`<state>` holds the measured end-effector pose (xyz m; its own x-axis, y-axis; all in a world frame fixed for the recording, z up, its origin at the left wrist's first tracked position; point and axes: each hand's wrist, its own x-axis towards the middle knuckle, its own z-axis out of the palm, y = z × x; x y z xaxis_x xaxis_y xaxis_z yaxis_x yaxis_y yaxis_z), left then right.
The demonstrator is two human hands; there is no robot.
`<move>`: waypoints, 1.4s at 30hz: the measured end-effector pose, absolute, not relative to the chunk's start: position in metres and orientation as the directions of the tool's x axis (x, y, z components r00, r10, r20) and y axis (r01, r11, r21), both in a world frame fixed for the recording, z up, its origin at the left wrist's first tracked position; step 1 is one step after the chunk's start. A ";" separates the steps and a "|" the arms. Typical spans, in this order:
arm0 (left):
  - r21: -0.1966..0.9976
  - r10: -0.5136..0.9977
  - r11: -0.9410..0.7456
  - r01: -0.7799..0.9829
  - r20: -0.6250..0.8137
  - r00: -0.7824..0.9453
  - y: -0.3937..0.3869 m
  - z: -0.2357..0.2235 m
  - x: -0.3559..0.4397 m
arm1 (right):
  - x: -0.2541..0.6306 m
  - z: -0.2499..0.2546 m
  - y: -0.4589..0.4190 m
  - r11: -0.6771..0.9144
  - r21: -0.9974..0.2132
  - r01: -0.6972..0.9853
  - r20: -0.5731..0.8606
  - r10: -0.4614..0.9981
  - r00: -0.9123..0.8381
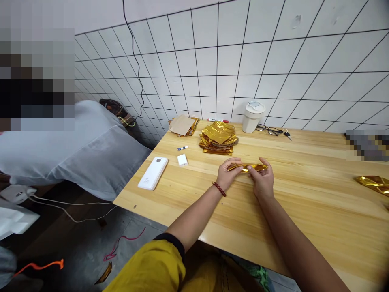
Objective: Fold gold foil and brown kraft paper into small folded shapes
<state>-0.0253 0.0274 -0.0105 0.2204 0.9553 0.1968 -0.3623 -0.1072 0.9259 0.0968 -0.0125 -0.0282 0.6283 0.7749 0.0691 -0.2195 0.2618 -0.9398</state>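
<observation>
Between my two hands, just over the wooden table (206, 202), is a narrow folded piece of gold foil paper (244, 168). My left hand (228, 174) grips its left end, thumb on the near side and fingers behind. On its right part my right hand (263, 179) pinches with the thumb, the fingers curled round the far side. A stack of gold foil sheets (219, 136) lies beyond my left hand. Another folded gold foil piece (375, 184) rests at the table's right side, partly cut off by the frame.
A white power bank (153, 173) and a white charger (182, 160) lie on the left. Toward the wall are brown paper sheets (182, 125), a red marker (218, 120), a white lidded cup (253, 117), glasses (270, 129) and a key (287, 135). White cloth (85, 142) stands left of the table.
</observation>
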 end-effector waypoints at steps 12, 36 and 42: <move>0.926 0.865 -0.249 -0.285 0.345 0.365 0.024 -0.013 -0.025 | 0.100 -0.021 -0.014 0.281 -0.897 -0.342 0.011 0.786 0.619; 0.925 0.957 -0.208 -0.318 0.259 0.127 0.044 -0.011 -0.035 | 0.098 -0.028 -0.014 0.200 -0.967 -0.157 0.075 0.814 0.575; 0.905 0.976 0.163 -0.393 -0.089 0.200 0.048 -0.012 -0.034 | 0.100 -0.032 -0.014 0.224 -0.975 -0.011 0.177 0.799 0.575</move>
